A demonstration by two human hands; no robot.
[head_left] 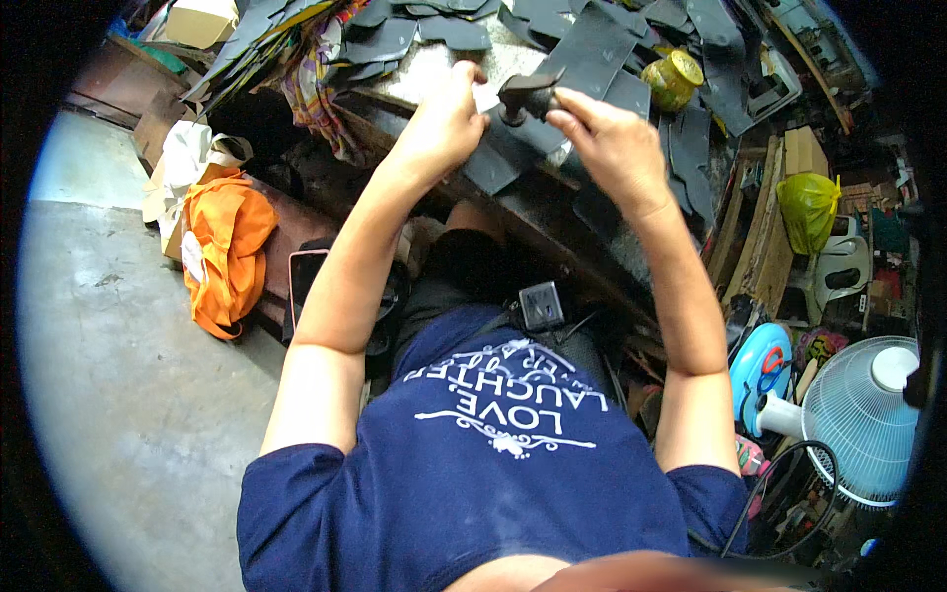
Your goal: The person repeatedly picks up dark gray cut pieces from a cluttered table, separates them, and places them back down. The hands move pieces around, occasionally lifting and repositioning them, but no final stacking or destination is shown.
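My right hand [619, 153] is closed around a hammer [531, 96] with a dark head, its round face and thin curved end showing over the bench. Most of the handle is hidden by my fingers. Just left of the hammer head, my left hand [452, 116] is closed with thumb and fingers curled together; what it pinches is hidden. A small whitish patch shows beside its fingertips. Flat dark grey sheet pieces [590, 61] lie on the worktop under and beyond both hands.
A yellow jar [673, 79] stands right of the sheets. Patterned cloth [321, 84] hangs at the bench's left edge, with an orange bag [227, 247] farther left. To the right are a yellow plastic bag [809, 212] and a fan [863, 419].
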